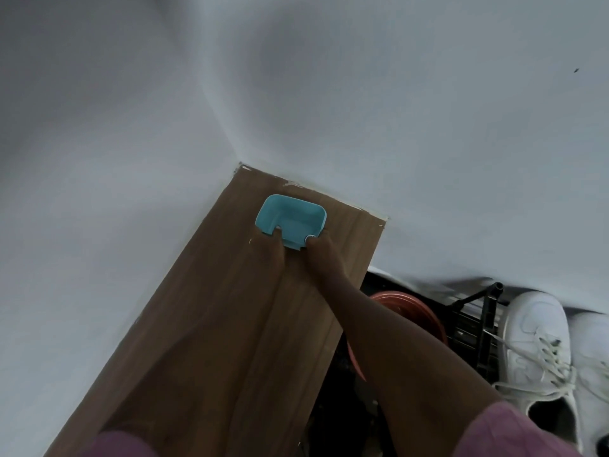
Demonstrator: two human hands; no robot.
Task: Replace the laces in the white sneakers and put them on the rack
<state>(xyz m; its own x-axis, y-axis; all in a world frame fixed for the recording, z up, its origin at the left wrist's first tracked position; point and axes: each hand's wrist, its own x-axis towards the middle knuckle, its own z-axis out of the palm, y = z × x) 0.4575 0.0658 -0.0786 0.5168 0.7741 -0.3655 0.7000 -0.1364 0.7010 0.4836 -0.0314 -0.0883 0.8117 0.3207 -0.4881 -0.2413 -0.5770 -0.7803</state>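
- Here, both arms reach forward over a brown wooden top (211, 324) that runs into the corner of two white walls (131, 110).
- A small teal tray (290, 212) sits at the far end of that top, close to the corner but not touching either wall. It is an open, rounded rectangle with a cutout in its near rim.
- The left hand (271, 250) grips the tray's near left edge, with its thumb tip hooked at the cutout. The fingers beneath are too dark to make out.
- The right hand (324, 255) clamps the near right corner, thumb over the rim with its pale nail showing and the other fingers curled below.
- The two hands lie just beside each other, with a short stretch of rim showing between them.
- The white sneakers (534, 328) are well apart from the hands, low at the right edge of the view and against the wall.
- The nearer shoe points its toe away and is fully laced. The second is cut off by the frame.
- Cream laces (543, 361) criss-cross the nearer shoe, and loose ends trail leftward over the dark frame.
- A black rack (487, 324) stands just beside the shoes, one upright post touching the nearer one. I cannot tell if they rest on a shelf.
- An orange basin (408, 305) shows between the wooden top and the rack, partly hidden by the right forearm.
- Pink sleeves (514, 433) cover both upper arms.
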